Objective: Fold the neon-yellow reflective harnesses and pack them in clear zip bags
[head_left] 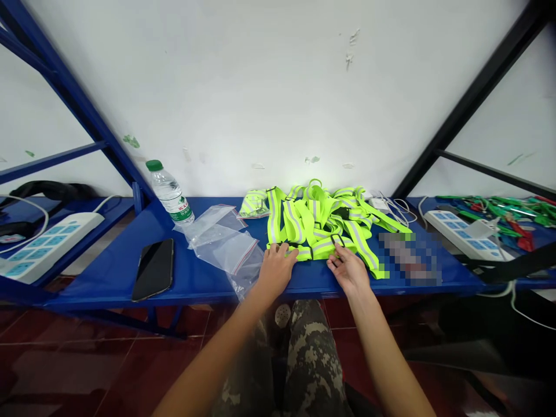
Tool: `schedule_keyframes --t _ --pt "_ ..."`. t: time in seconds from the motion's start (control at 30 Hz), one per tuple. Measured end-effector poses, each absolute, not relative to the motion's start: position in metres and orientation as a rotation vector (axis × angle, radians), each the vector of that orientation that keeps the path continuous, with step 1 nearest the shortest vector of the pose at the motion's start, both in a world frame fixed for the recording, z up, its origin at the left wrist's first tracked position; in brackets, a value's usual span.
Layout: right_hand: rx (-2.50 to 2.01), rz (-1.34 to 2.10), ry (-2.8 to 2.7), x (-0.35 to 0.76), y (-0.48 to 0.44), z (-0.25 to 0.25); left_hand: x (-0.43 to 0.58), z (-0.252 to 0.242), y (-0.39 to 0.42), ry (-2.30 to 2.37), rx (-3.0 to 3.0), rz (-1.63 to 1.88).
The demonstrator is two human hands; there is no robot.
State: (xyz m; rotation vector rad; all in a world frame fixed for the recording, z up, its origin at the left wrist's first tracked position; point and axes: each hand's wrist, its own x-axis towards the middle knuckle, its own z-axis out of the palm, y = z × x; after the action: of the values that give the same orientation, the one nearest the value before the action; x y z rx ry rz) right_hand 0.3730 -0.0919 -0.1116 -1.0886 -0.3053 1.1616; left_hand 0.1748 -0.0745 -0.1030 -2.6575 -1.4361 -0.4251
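A heap of neon-yellow reflective strap vests with grey stripes lies on the blue shelf by the white wall. My left hand rests at the heap's near edge, fingers bent down onto a strap; whether it grips the strap I cannot make out. Just to its right, my right hand has its fingers spread, the tips touching a strap with a black buckle. Several clear zip bags lie just left of my left hand.
A black phone and a water bottle are at the left of the shelf. White power strips lie at each side, with white cables and green-red clips at the right. Slanted frame struts rise on both sides.
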Motion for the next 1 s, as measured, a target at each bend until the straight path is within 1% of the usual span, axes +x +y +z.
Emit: schedule_keyframes --t 0.03,0.1,0.23,0.3,0.37,0.47,0.7,0.87,1.0 --pt "-1.148 1.060 -0.393 0.371 -0.092 -0.111 0.175 -0.103 -0.075 -1.442 -2.661 -0.424" --pt "-1.293 0.750 -0.628 0.366 -0.096 -0.110 0.175 -0.103 -0.075 -1.452 -2.664 -0.426" --pt "-1.466 -0.051 -1.040 0.352 -0.106 -0.107 0.176 -0.104 -0.075 -1.470 -2.650 -0.459" --pt "-1.459 -0.266 -1.101 0.345 -0.109 -0.104 0.176 -0.104 -0.076 -1.473 -2.645 -0.461" --pt "-1.422 -0.274 -1.147 0.341 -0.109 -0.102 0.176 -0.104 -0.076 -1.475 -2.645 -0.450" --pt "-1.346 -0.158 -1.283 0.334 -0.106 -0.100 0.177 -0.104 -0.077 -1.481 -2.640 -0.453" --pt "-1.186 -0.096 -1.802 0.304 -0.092 -0.105 0.173 -0.105 -0.073 -1.527 -2.713 -0.546" --pt "-1.139 0.042 -1.929 0.303 -0.079 -0.115 0.151 -0.098 -0.064 -1.652 -2.944 -1.015" --pt "-1.089 0.129 -2.052 0.308 -0.074 -0.121 0.137 -0.091 -0.059 -1.754 -2.944 -1.344"
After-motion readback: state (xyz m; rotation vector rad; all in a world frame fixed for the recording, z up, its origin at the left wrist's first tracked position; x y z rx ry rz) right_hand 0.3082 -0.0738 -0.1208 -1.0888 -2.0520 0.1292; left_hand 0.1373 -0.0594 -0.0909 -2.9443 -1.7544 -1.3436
